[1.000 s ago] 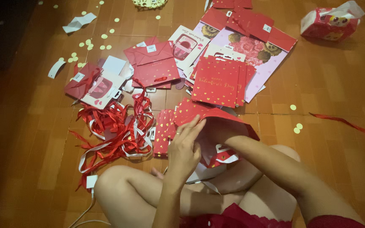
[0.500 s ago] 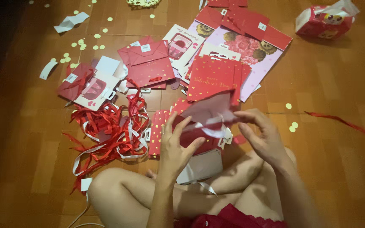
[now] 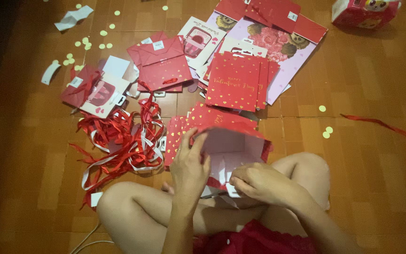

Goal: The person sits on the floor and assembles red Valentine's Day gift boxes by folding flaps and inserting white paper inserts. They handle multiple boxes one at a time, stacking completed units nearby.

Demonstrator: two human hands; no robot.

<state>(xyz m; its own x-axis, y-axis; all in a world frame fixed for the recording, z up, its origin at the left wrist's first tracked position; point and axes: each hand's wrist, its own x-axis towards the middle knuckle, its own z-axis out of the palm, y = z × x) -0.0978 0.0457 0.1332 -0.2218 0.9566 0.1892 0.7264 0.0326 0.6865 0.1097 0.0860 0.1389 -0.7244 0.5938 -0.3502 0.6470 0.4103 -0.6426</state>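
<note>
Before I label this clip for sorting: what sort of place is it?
Probably a home floor used for craft work: wooden parquet floor, red ribbons in a heap, flat gift bags spread about.

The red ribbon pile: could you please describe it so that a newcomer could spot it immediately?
Start at the wooden floor and find the person's left hand on the opened red paper bag. Just left of that hand lies the ribbon pile. Unlike the flat bags around it, it is a loose tangle of red and white strips.

Both hands hold an opened red paper gift bag; flat red heart-dotted bags lie just beyond it.
</note>
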